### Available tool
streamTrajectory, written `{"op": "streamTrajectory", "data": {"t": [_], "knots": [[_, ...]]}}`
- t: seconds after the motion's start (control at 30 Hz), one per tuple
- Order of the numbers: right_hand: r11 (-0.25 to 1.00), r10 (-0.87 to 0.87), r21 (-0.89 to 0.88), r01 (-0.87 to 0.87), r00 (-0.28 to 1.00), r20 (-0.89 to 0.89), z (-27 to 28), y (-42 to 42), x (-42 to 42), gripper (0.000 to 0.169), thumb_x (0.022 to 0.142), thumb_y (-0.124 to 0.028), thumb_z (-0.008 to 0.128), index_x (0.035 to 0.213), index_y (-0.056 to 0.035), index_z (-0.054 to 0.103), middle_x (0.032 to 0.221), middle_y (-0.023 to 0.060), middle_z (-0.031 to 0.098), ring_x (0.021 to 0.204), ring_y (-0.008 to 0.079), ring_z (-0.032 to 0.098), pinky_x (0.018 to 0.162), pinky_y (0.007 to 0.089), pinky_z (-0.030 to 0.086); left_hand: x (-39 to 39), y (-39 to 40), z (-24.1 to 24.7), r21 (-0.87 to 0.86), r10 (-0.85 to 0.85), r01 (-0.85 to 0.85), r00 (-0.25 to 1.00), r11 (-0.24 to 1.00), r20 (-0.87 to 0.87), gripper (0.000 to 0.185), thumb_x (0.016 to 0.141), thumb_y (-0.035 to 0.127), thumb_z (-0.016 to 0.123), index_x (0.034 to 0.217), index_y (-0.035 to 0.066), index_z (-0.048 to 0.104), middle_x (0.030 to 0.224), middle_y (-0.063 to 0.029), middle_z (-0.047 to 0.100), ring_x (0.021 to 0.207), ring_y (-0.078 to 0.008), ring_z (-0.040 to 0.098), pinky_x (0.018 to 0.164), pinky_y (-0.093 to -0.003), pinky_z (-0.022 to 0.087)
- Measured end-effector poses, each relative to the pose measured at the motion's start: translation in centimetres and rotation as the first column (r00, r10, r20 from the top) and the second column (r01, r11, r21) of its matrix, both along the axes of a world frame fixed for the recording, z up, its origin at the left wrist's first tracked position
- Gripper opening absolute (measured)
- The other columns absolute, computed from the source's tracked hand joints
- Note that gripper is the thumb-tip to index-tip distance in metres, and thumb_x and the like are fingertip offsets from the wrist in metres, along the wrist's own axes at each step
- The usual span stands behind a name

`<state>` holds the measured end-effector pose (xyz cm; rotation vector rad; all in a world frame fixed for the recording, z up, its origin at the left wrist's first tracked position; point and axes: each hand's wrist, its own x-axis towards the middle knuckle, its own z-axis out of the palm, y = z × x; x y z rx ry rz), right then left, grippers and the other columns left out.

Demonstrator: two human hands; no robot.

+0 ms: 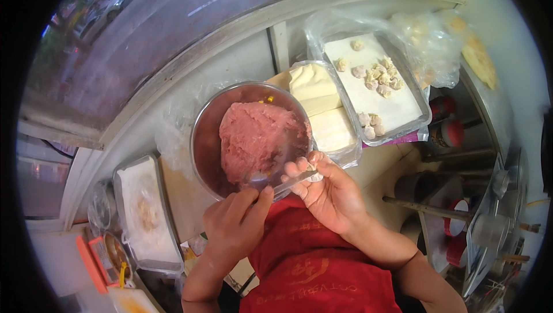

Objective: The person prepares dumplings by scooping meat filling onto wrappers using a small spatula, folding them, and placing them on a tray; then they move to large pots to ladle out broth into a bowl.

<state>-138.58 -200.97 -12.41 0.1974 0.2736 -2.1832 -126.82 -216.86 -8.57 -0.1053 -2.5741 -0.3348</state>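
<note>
My left hand (235,220) grips a thin, flat filling stick (293,182) that points up and right. The stick's far end meets a small wonton (316,177) in my right hand (330,194), whose palm is turned up and whose fingers curl around it. Much of the wonton is hidden by the fingers. Just beyond both hands stands a steel bowl (199,140) with a large mound of pink minced meat (259,140). Stacked pale wrappers (315,88) lie right of the bowl on plastic film.
A film-covered metal tray (425,116) with several wontons (382,75) stands at the upper right. Another lined tray (144,213) sits at the left, near an orange-framed item (91,265). Shelves with pots (412,185) are at the right; a window frame (181,60) runs behind the counter.
</note>
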Motion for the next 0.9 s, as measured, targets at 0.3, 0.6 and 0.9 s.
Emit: {"op": "streamTrajectory", "data": {"t": [0.3,0.6,0.9], "knots": [[0.922,-0.217,0.318,0.222,0.975,-0.051,2.9,2.7,0.1,0.012,0.102,-0.012,0.046,0.112,-0.0072,0.048,0.092,0.0069,0.060,0.088,0.0207,0.060,0.096,0.0379,0.050,1.2,-2.0,0.6,-0.127,0.112,-0.070,0.926,0.989,0.359,0.024,0.079,0.005,0.070,0.103,0.003,0.067,0.089,-0.0113,0.063,0.076,-0.0306,0.063,0.064,-0.0372,0.051],[0.945,-0.328,0.014,0.328,0.945,0.002,0.5,8.0,0.6,0.037,0.103,-0.049,0.040,0.097,-0.0179,0.059,0.079,-0.0028,0.062,0.071,0.0126,0.056,0.071,0.0313,0.048,-10.7,0.2,3.0,0.189,-0.385,0.348,0.898,0.918,0.214,0.042,0.082,0.015,0.070,0.120,0.000,0.058,0.118,-0.0165,0.059,0.107,-0.0343,0.059,0.088,-0.0405,0.050],[0.868,-0.463,-0.101,0.486,0.867,0.185,0.4,14.8,-3.6,0.042,0.102,-0.047,0.042,0.108,-0.0122,0.064,0.083,-0.0003,0.064,0.079,0.0180,0.058,0.079,0.0373,0.049,-33.5,7.1,-5.1,0.180,-0.162,0.068,0.798,0.981,0.581,0.099,0.072,0.040,0.081,0.146,-0.003,0.031,0.145,-0.0306,0.031,0.132,-0.0446,0.038,0.109,-0.0443,0.036]]}}
